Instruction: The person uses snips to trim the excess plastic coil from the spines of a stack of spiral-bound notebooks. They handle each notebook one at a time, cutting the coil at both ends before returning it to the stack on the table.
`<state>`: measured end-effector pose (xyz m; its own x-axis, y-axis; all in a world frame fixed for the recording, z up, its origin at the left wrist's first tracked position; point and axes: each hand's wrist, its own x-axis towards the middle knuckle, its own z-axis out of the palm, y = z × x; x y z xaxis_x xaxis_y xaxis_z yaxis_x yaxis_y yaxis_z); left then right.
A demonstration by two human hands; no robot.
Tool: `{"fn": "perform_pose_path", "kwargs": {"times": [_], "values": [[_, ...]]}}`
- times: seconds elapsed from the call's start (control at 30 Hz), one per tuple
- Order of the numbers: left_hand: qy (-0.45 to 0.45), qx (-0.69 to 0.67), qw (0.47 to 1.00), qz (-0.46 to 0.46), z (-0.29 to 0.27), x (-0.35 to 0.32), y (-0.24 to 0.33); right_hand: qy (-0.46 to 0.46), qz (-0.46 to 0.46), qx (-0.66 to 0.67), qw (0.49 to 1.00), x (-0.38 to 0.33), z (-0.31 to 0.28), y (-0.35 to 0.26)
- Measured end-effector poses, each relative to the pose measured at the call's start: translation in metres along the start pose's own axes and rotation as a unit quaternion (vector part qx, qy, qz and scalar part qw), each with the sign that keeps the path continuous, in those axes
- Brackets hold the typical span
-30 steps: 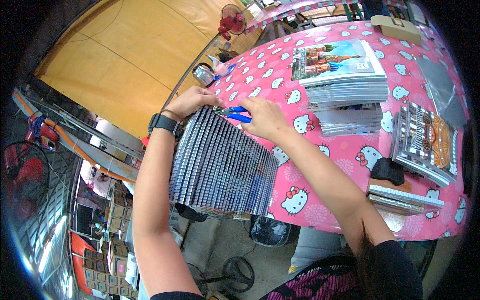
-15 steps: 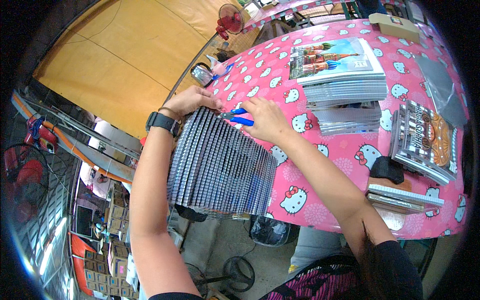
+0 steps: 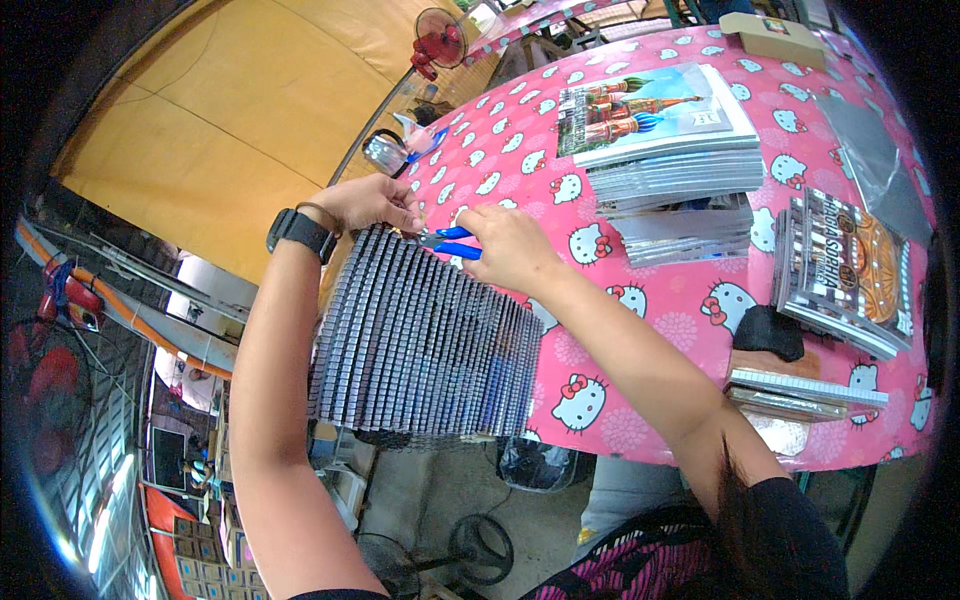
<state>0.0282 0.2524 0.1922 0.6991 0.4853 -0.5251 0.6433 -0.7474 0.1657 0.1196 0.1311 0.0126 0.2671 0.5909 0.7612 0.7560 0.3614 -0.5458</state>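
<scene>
A tall stack of wire-bound books stands at the table's left edge, with its rows of dark wire loops facing up and toward me. At the stack's far corner, my left hand has its fingertips pinched together; what lies between them is too small to make out. My right hand grips a pair of blue-handled cutting pliers. Their metal jaws point left and sit close to my left fingertips, at the end of the wire binding. A dark watch is on my left wrist.
Picture-covered books are piled on the pink patterned tablecloth. Farther right lie more bound books, a black pouch and a clear plastic sheet. A kettle and a red fan stand beyond the stack.
The whole scene has shifted slightly left in the picture. Both hands stay at the stack's far corner, the pliers still held in the right one with their jaws near the left fingertips.
</scene>
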Motion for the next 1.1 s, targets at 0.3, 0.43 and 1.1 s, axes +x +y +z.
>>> {"fn": "perform_pose_path", "kwargs": {"times": [0.3,0.43,1.1], "values": [[-0.031,-0.019,0.999,0.019,0.003,0.002,0.004,-0.022,0.019,-0.008,1.0,-0.003,0.003,0.013],[-0.036,-0.027,0.999,0.02,0.003,0.002,-0.002,-0.018,-0.007,-0.045,0.999,-0.006,0.006,0.012],[0.057,0.15,0.987,-0.011,0.009,-0.001,0.024,0.054,-0.044,-0.013,0.997,-0.011,0.011,0.021]]}}
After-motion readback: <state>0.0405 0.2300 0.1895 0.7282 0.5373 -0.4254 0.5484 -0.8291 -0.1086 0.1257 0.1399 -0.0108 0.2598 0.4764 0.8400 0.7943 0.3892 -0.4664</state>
